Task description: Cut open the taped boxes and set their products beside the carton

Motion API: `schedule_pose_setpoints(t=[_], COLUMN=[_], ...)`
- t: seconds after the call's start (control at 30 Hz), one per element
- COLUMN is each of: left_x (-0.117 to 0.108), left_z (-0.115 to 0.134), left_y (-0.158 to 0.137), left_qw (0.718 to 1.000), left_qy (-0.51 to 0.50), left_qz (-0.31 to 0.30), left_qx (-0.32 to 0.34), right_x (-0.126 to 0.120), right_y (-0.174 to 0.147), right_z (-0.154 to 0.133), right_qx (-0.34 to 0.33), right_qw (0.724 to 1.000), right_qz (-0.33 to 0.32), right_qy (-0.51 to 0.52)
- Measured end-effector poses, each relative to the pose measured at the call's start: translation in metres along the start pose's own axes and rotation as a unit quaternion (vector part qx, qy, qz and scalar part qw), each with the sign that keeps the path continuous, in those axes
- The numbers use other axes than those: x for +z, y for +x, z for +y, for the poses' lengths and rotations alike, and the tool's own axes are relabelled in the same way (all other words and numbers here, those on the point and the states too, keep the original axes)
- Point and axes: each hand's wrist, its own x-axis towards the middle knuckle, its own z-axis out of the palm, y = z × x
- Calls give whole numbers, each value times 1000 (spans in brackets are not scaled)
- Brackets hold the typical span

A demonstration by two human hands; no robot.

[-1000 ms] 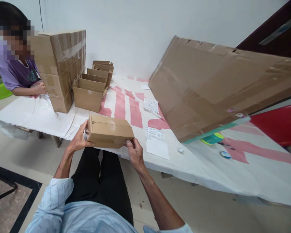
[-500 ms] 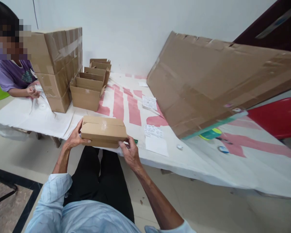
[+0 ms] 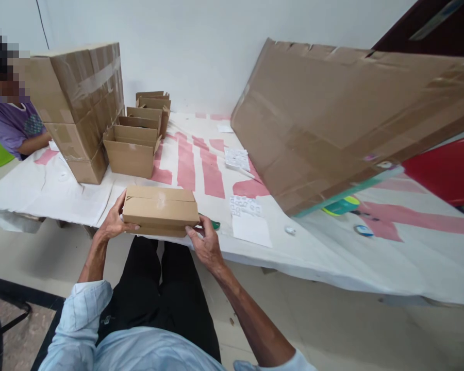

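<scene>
A closed cardboard box [image 3: 160,208], with a strip of clear tape across its top seam, is between my two hands at the table's front edge. My left hand [image 3: 114,219] grips its left end, thumb along the front face. At the right end, my right hand [image 3: 205,241] holds the lower front corner, thumb on the front and fingers behind. A green object [image 3: 215,225] lies partly hidden behind my right hand. Just beyond the box stand several open cardboard boxes [image 3: 130,158] in a row, their flaps up.
Stacked taped cartons [image 3: 75,98] rise at left, a person in purple [image 3: 13,126] behind them. A large cardboard panel [image 3: 332,118] leans on the right. Sticker sheets [image 3: 251,229], a tape roll [image 3: 342,206] and a small blue-white roll [image 3: 363,231] lie on the covered table [image 3: 317,263].
The view has shifted slightly. Both hands keep their hold on the closed box, which stays at the table edge. The other person's hand has gone behind the stacked cartons.
</scene>
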Motion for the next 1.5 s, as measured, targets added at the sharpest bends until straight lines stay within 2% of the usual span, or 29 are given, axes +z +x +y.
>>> schedule_pose_setpoints(t=[0.17,0.33,0.5,0.67,0.8,0.93,1.03,1.1,1.23,1.33,1.43,1.5], left_x=[-3,-5,-9,-9,-3,10,19,23,22,19,16,15], left_z=[1,-9,-16,-13,-11,-8,-6,-4,3,9,15,17], left_y=[2,0,5,12,10,-1,-10,-14,-18,-20,-20,-19], left_qw=[1000,999,995,994,993,992,991,991,992,993,994,993], left_qy=[-6,-27,-98,-102,-107,-94,-76,-65,-49,-43,-38,-36], left_qz=[-6,1,26,35,51,83,110,120,113,103,93,95], left_qx=[-21,-40,-10,9,5,2,3,-1,-17,-31,-44,-54], right_x=[2,-3,-10,-13,-13,-19,-31,-40,-52,-51,-46,-44], right_y=[4,6,13,25,35,45,53,56,57,56,57,60], right_z=[-5,-9,-17,-29,-34,-27,-8,10,42,52,53,51], right_qx=[-16,-32,-64,-101,-106,-91,-84,-90,-136,-161,-140,-117], right_qw=[1000,999,996,992,991,993,990,976,907,869,864,883], right_qz=[-15,-31,-38,-37,-41,-49,-41,-44,-139,-166,-160,-143], right_qy=[1,-14,-40,-65,-71,-65,-108,-193,-373,-437,-456,-431])
